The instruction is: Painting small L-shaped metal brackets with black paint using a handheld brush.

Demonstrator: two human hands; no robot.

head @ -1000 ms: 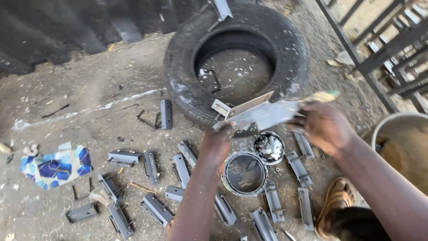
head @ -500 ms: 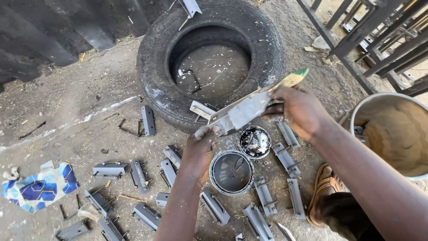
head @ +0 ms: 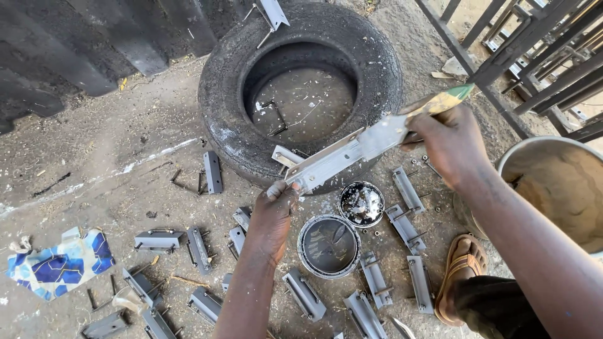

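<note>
An old tyre (head: 301, 88) is lying on the dirt floor (head: 94, 169) at twelve o'clock, and a round metal basin (head: 553, 188) is sitting at three o'clock. Across the middle, a long pale metal bracket (head: 342, 156) is slanting from seven up to two o'clock above the tyre's near edge. The left hand (head: 273, 213) is pinching its lower end, grip pressed around it, while the right hand (head: 449, 141) is closing its grip on a paintbrush (head: 433, 107) laid against the upper end. Below, at six o'clock, an open paint tin (head: 328, 246) and its lid (head: 362, 203) are resting among scattered grey brackets (head: 201, 248)
</note>
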